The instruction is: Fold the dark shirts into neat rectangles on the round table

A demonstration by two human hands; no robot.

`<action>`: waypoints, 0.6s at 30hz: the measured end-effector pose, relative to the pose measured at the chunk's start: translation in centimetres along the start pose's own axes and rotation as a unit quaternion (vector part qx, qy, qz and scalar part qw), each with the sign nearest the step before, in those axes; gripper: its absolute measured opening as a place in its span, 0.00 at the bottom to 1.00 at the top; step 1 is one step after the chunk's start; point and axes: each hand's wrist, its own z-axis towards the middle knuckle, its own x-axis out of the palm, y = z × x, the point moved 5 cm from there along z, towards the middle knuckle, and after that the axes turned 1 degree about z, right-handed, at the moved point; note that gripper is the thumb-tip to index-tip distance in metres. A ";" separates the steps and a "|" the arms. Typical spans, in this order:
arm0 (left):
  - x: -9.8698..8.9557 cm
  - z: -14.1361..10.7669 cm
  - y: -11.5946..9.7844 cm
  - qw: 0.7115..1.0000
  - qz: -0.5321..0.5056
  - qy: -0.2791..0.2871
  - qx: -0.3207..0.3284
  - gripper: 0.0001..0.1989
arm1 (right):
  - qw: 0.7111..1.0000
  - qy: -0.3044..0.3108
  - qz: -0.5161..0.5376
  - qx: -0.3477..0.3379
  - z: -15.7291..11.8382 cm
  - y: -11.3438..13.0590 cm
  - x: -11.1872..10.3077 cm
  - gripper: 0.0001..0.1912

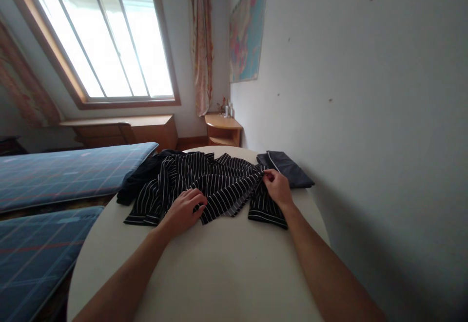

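A black shirt with white stripes [219, 180] lies spread and rumpled across the round white table [219, 268]. My right hand [277, 185] pinches its fabric at the right side and lifts it a little, so a paler inner side shows below. One sleeve with a cuff hangs down under that hand onto the table. My left hand [188, 207] rests on the lower left part of the shirt, fingers spread and lying on the cloth. Behind my right hand is a folded dark grey garment [290, 168]. Dark cloth [137, 180] lies bunched at the shirt's left.
Two blue plaid padded surfaces [73, 173] are at the left, close to the table. A white wall [365, 142] stands on the right. Beyond the table are a wooden corner shelf [224, 122], a desk [153, 127] and a bright window [102, 39].
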 end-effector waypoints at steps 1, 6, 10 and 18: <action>0.0 0.1 -0.4 1.000 0.005 0.015 0.011 0.05 | 1.000 0.006 0.006 0.006 0.0 0.0 0.2 0.11; 0.8 -0.4 -0.8 0.995 -0.014 0.094 0.025 0.09 | 0.992 -0.003 0.106 0.071 0.1 -1.0 0.6 0.13; 1.1 -0.8 1.2 0.998 0.005 0.068 -0.017 0.18 | 0.978 -0.106 0.138 0.118 0.7 -2.8 -0.5 0.14; 0.6 -1.1 3.9 0.992 0.026 0.024 -0.125 0.09 | 0.980 -0.130 0.148 0.033 0.8 -2.7 -0.9 0.15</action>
